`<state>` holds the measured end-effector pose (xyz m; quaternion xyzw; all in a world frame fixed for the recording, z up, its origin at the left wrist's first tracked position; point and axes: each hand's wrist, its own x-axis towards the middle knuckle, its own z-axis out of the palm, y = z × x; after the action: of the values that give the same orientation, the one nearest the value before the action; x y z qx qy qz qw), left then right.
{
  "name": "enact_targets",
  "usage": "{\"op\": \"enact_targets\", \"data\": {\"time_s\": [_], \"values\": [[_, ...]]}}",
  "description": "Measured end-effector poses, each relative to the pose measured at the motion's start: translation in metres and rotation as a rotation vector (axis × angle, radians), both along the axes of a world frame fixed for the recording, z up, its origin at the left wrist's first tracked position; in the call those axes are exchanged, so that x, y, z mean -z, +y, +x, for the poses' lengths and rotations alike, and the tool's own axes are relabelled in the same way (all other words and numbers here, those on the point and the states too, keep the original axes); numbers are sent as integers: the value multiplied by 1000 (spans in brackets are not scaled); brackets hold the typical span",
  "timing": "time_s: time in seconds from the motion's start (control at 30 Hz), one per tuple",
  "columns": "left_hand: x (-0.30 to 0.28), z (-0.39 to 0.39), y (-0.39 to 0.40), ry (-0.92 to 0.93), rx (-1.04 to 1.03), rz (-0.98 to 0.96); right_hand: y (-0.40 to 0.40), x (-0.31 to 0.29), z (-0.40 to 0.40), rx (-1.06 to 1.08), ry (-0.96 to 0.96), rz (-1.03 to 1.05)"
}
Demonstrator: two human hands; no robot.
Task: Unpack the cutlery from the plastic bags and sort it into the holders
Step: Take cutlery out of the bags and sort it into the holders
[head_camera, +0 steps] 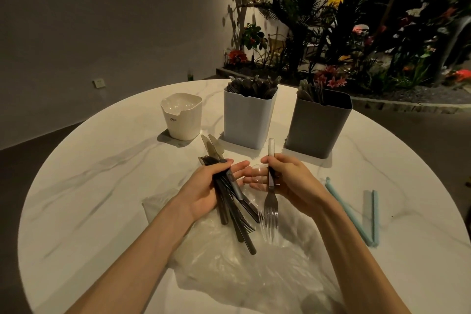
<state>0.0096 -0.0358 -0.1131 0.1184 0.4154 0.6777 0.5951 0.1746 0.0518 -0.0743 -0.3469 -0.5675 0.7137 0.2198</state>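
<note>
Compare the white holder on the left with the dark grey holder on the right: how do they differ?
The white holder is shorter and appears empty; the dark grey holder is taller and has cutlery showing in its far left corner. The white holder bears small lettering; the grey one looks plain. Both stand upright on the table.

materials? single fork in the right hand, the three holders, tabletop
Fork: looks like smoky translucent plastic; light passes through the handle above the right hand.
White holder: glossy, with bright highlights inside; ceramic or hard plastic, can't tell.
Pale blue holder and grey holder: matte, thin-walled, likely moulded plastic.
Table: white with grey veining, slight sheen; marble or marble-look slab.
</note>
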Motion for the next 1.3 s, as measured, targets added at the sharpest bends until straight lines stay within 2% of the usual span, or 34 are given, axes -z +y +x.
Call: {"op": "enact_targets", "data": {"time_s": [0.17,0.37,0.5,0.7,0.83,0.97,1.07,1.17,1.3], "values": [[-8,0,-4,-64,-33,76,2,0,0,16,-26,111],[-21,-12,-9,-265,-58,225,-2,-11,3,154,101,306],[-21,-15,-11,-334,29,248,-4,-18,9,163,334,266],[-19,-11,-9,-281,101,219,-11,-24,10,81,430,119],[-15,-11,-10,-212,104,224,-10,-21,9,14,348,70],[-12,-10,-8,-168,59,203,-11,-15,5,-42,137,299],[-9,-12,-6,-193,34,204,-11,-10,1,-147,88,302],[-10,-11,-6,-202,11,204,-14,-5,-6,-113,54,340],[-9,-6,-8,-115,-39,142,-24,6,-23,9,-143,518]]}}
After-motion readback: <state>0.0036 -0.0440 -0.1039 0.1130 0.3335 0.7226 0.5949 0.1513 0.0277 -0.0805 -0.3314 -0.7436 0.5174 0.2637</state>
